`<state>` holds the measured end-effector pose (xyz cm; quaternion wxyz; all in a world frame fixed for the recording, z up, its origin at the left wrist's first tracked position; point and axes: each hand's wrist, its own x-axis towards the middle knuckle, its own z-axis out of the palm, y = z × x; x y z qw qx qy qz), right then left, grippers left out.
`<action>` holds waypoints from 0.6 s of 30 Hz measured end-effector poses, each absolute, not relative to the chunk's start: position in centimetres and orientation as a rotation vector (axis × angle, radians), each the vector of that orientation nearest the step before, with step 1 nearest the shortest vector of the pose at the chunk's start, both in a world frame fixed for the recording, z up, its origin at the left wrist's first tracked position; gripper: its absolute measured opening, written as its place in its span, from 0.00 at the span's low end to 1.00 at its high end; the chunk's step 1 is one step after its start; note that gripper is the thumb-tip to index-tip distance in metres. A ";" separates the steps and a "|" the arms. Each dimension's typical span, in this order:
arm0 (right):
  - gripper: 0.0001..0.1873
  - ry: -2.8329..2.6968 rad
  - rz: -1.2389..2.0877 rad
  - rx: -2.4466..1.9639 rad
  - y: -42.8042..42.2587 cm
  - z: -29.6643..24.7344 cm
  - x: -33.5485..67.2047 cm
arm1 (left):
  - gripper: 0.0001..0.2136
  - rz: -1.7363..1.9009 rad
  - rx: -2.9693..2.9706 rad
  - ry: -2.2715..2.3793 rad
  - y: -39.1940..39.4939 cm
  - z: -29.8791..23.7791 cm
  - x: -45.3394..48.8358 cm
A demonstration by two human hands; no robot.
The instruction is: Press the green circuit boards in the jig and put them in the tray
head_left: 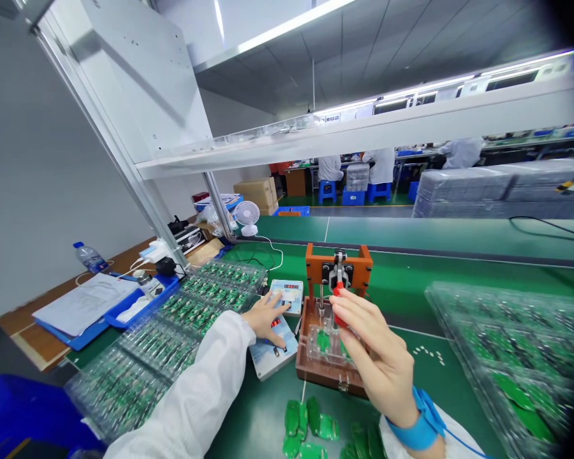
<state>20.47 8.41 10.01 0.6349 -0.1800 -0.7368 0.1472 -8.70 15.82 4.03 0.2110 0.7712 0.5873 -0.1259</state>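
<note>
My right hand [380, 350] is closed round the red handle [338, 305] of a toggle clamp [338, 271]. The clamp is mounted on an orange frame [364, 262] over a brown wooden test fixture [328, 376]. Beneath it, a green circuit board [323, 341] lies in a clear holder; my fingers partly hide that area. My left hand [265, 317], fingers spread, rests over two white meter boxes with red digits, the nearer box [272, 357] and the farther box [289, 294]. A blue wrist strap [418, 411] circles my right wrist.
Loose green boards [299, 421] lie in front of the fixture. Clear trays of boards stand left [165, 338] and right [502, 357]. Small white pieces [429, 354] lie at the right. A fan [247, 215] stands behind; a shelf [268, 153] crosses above. People in white [332, 167] sit farther off.
</note>
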 end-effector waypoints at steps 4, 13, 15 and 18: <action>0.28 -1.673 0.329 -0.418 8.4 9.9 20.3 | 0.65 -0.392 2.165 1.622 16.2 4.0 -8.6; 0.29 -1.652 0.280 -0.411 8.5 9.5 20.0 | 0.67 -0.377 2.116 1.624 16.2 4.3 -9.1; 0.29 -1.658 0.268 -0.411 8.4 9.4 20.0 | 0.68 -0.352 2.093 1.636 16.0 4.5 -9.6; 0.29 -1.662 0.248 -0.409 8.4 9.5 20.0 | 0.69 -0.390 2.093 1.643 15.9 4.5 -10.3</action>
